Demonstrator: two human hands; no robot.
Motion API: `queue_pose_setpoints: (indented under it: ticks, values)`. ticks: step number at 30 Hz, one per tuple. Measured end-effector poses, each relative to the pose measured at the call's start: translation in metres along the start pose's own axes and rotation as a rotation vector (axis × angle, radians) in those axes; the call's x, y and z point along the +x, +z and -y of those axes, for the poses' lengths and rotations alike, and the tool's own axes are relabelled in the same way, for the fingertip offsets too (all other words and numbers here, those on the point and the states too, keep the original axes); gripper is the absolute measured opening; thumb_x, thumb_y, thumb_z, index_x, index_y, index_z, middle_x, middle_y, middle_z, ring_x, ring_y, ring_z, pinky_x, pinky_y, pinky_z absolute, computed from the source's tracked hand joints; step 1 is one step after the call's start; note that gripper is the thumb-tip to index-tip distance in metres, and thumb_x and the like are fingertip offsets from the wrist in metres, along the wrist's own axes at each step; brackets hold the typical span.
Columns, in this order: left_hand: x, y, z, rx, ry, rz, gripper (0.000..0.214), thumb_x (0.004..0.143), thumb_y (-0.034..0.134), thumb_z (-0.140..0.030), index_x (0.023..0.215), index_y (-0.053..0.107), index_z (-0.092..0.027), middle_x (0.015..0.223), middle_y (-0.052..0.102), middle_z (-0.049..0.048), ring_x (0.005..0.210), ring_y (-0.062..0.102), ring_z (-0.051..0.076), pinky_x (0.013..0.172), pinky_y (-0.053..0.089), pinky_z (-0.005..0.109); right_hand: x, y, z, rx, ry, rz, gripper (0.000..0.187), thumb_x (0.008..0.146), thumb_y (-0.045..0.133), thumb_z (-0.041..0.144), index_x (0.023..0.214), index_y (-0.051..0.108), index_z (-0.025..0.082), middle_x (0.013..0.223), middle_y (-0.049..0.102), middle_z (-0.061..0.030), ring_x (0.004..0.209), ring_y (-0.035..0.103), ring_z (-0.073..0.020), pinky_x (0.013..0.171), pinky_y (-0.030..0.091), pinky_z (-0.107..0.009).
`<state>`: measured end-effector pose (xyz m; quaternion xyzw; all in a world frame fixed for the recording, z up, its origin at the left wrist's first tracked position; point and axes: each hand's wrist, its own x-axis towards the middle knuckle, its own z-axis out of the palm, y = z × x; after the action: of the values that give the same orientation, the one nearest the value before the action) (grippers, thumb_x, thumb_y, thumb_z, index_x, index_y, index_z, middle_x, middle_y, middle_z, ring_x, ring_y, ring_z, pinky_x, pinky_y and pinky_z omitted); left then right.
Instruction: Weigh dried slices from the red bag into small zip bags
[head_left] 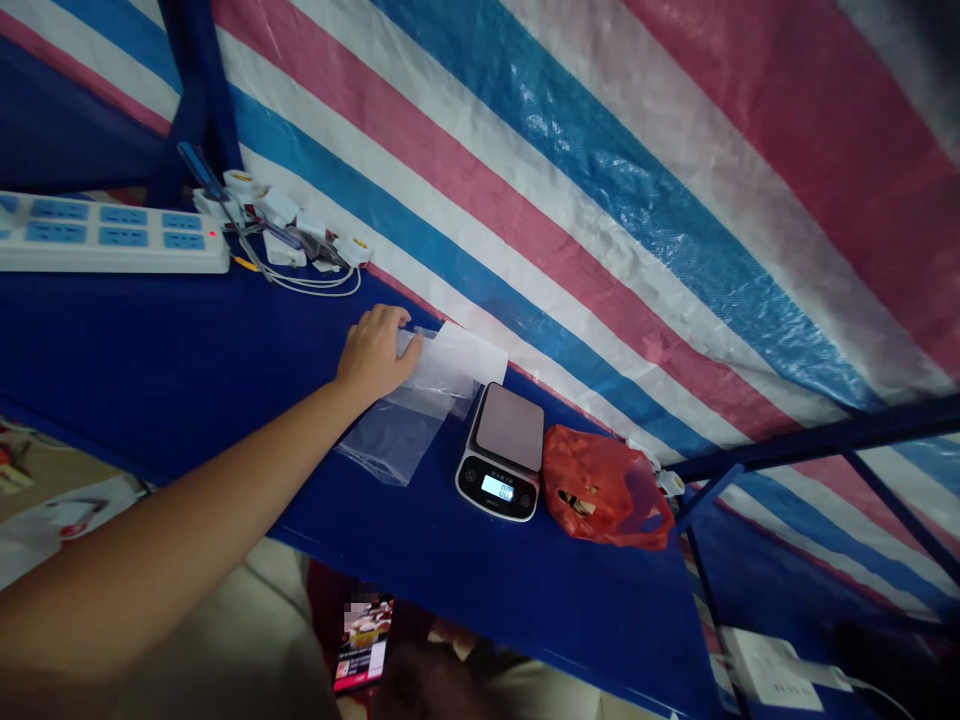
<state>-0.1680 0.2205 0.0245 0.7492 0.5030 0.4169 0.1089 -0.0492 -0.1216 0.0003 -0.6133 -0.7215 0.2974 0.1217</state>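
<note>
The left hand [377, 352] lies on a clear plastic zip bag [409, 410] just beside the digital kitchen scale [499, 452], its fingers [394, 330] close together over the bag's upper end; a red plastic bag [604, 487] sits on the scale's other side.
</note>
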Motion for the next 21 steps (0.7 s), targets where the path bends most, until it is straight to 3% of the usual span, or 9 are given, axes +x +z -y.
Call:
queue_pose_setpoints:
  ticks: [3,5,7,10,13,16,19,21]
  values:
    - [0.001,-0.002,0.003,0.011,0.001,0.014,0.030,0.090,0.056,-0.030,0.117,0.056,-0.017,0.119,0.062,0.0138,0.115,0.058,0.032,0.100,0.046,0.047,-0.015,-0.036,0.002,0.091,-0.017,-0.006,0.026,0.092,0.068,0.044,0.074,0.068,0.024,0.065,0.063,0.0037,0.056,0.058,-0.0111,0.049,0.041,-0.019]
    - [0.001,-0.003,0.006,0.004,0.004,0.027,0.035,0.087,0.058,-0.028,0.119,0.055,-0.016,0.121,0.061,0.0142,0.115,0.058,0.031,0.100,0.048,0.045,-0.012,-0.078,0.001,0.223,0.046,-0.157,0.022,0.093,0.065,0.043,0.084,0.070,0.023,0.075,0.067,-0.0001,0.066,0.060,-0.0136,0.054,0.043,-0.021]
    - [0.002,-0.005,0.009,-0.014,0.001,0.048,0.039,0.084,0.061,-0.026,0.121,0.055,-0.016,0.123,0.060,0.0141,0.107,0.061,0.027,0.096,0.050,0.041,0.006,-0.121,-0.002,0.295,0.124,-0.327,0.026,0.099,0.058,0.043,0.091,0.068,0.021,0.085,0.066,-0.0029,0.076,0.059,-0.0146,0.065,0.046,-0.023]
    - [0.002,-0.004,0.013,-0.021,-0.007,0.071,0.043,0.080,0.063,-0.024,0.122,0.055,-0.016,0.122,0.060,0.0121,0.087,0.062,0.021,0.089,0.053,0.038,0.055,-0.151,-0.008,0.414,0.048,-0.331,0.034,0.101,0.054,0.046,0.079,0.057,0.020,0.069,0.051,0.0030,0.063,0.047,-0.0109,0.057,0.037,-0.022]
    - [0.003,0.000,0.016,-0.058,0.009,0.063,0.040,0.077,0.061,-0.018,0.117,0.057,-0.017,0.115,0.063,0.0092,0.075,0.060,0.017,0.086,0.053,0.037,0.099,-0.126,-0.005,0.340,-0.066,-0.320,0.029,0.103,0.049,0.040,0.085,0.058,0.020,0.070,0.055,0.0031,0.063,0.051,-0.0111,0.059,0.039,-0.022]
    - [0.005,0.004,0.018,-0.155,0.012,0.034,0.035,0.075,0.059,-0.014,0.110,0.059,-0.018,0.109,0.064,0.0068,0.069,0.060,0.014,0.079,0.054,0.033,0.121,-0.080,0.008,-0.063,-0.208,-0.325,0.014,0.099,0.053,0.028,0.095,0.063,0.019,0.087,0.066,-0.0033,0.080,0.062,-0.0175,0.072,0.048,-0.028]
    - [0.008,0.005,0.018,-0.268,-0.010,-0.034,0.033,0.075,0.060,-0.016,0.108,0.059,-0.019,0.106,0.066,0.0051,0.067,0.061,0.012,0.072,0.053,0.029,0.130,-0.050,0.023,-0.436,-0.213,-0.341,0.018,0.097,0.055,0.025,0.110,0.063,0.015,0.103,0.068,-0.0117,0.093,0.064,-0.0271,0.075,0.054,-0.037]
    - [0.011,0.004,0.017,-0.351,-0.047,-0.092,0.031,0.077,0.061,-0.019,0.108,0.058,-0.020,0.106,0.066,0.0043,0.069,0.063,0.012,0.069,0.053,0.027,0.138,-0.044,0.029,-0.536,-0.147,-0.335,0.020,0.099,0.053,0.025,0.113,0.062,0.014,0.103,0.068,-0.0133,0.092,0.067,-0.0279,0.070,0.055,-0.037]
